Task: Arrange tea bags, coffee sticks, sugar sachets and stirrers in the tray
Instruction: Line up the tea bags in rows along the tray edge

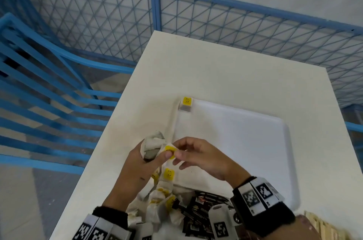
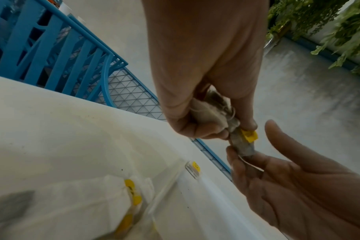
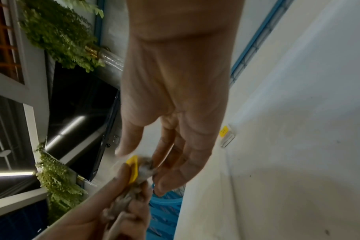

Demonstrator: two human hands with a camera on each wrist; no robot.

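My left hand grips a bunch of grey-white tea bags just above the table, left of the white tray. My right hand meets it and pinches one tea bag with a yellow tag at the edge of the bunch. The left wrist view shows the left hand round the tea bags and right fingers on the lower end of the tagged tea bag. One tea bag lies in the tray's far left corner.
A heap of loose tea bags and dark coffee sticks lies at the near edge of the white table. Wooden stirrers sit at the bottom right. A blue mesh fence surrounds the table.
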